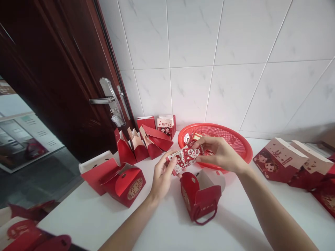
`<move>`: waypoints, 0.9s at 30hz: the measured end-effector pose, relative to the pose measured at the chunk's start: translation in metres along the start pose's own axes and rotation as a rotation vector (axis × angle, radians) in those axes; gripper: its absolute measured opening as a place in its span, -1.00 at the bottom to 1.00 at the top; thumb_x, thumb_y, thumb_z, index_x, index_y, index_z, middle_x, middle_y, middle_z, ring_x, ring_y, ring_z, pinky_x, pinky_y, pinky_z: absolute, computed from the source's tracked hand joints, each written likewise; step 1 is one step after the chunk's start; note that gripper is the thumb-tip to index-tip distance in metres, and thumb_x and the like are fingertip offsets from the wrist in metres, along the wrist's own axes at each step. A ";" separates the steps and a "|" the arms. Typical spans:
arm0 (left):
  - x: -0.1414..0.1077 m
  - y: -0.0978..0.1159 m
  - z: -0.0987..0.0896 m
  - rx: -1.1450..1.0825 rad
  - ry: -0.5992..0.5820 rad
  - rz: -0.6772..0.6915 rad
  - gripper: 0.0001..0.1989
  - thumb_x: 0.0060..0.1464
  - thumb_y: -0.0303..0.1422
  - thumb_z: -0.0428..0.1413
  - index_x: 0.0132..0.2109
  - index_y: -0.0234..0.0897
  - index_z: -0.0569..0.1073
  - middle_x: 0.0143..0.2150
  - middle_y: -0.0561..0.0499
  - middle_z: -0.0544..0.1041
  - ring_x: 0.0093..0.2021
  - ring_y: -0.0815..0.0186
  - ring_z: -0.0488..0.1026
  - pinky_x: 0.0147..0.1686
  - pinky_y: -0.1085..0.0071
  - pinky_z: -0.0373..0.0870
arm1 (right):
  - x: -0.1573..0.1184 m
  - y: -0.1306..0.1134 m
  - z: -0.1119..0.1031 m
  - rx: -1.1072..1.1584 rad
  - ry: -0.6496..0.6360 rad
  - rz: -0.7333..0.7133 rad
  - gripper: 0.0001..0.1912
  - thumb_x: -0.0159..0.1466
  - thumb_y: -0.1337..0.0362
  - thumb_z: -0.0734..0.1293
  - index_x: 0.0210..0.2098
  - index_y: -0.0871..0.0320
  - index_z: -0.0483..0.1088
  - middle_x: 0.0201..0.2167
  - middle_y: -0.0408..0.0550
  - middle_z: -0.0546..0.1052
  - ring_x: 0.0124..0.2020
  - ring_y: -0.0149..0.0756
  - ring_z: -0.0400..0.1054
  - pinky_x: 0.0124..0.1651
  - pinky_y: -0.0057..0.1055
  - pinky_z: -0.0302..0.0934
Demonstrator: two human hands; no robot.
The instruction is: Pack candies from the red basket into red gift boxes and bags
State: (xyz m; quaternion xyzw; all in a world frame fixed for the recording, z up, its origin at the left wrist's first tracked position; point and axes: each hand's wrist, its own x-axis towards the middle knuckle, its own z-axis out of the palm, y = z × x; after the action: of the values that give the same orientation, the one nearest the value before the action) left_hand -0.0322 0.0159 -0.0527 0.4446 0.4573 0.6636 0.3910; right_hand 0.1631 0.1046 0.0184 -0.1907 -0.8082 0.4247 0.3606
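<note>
In front of the basket, my left hand [162, 177] is closed on a red-and-white printed candy packet [180, 162], thumb on top. My right hand [222, 152] pinches a red packet marked 520 [193, 152], which overlaps or touches the other one. Whether these are separate packets or joined, I cannot tell. Just below both hands stands a small red gift box [201, 200], its top flaps apart and a red cord handle hanging at the front. Behind my right hand sits a red plastic basket [242, 143] holding several wrapped packets, partly hidden by that hand.
More red boxes [128, 186] stand at the left of the white table [157, 223], with several others [138, 146] near the wall. Printed boxes [278, 160] line the right side. A tiled wall [193, 87] and a brown door [65, 69] bound the back and left.
</note>
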 end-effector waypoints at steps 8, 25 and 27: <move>-0.007 0.003 0.001 -0.046 -0.088 -0.046 -0.55 0.16 -0.09 0.26 0.08 -0.26 0.49 -0.17 -0.07 0.65 -0.40 0.28 0.61 -0.49 0.46 0.51 | -0.007 -0.001 0.005 -0.128 -0.033 -0.036 -0.81 0.18 0.38 0.43 -0.19 0.13 0.53 -0.25 -0.08 0.58 -0.32 -0.32 0.41 -0.25 -0.33 0.35; -0.007 0.003 0.006 -0.055 -0.032 -0.070 -0.53 0.11 -0.02 0.24 0.00 -0.30 0.54 -0.21 -0.09 0.64 -0.45 0.28 0.56 -0.54 0.44 0.46 | -0.010 -0.007 -0.003 -0.069 0.121 0.074 -0.74 0.21 0.06 0.49 -0.27 0.12 0.53 -0.36 -0.06 0.58 -0.38 -0.26 0.45 -0.31 -0.29 0.38; -0.006 0.003 0.005 -0.085 -0.033 -0.081 -0.54 0.11 -0.02 0.23 -0.02 -0.29 0.55 -0.22 -0.08 0.64 -0.44 0.28 0.56 -0.55 0.44 0.46 | -0.011 -0.009 -0.007 -0.019 0.163 0.098 -0.71 0.18 0.05 0.51 -0.26 0.13 0.52 -0.36 -0.05 0.58 -0.37 -0.25 0.46 -0.32 -0.29 0.37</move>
State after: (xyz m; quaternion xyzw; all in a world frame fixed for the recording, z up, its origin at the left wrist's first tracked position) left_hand -0.0256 0.0110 -0.0501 0.4198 0.4397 0.6585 0.4435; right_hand 0.1762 0.0967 0.0238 -0.2671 -0.7699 0.4174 0.4021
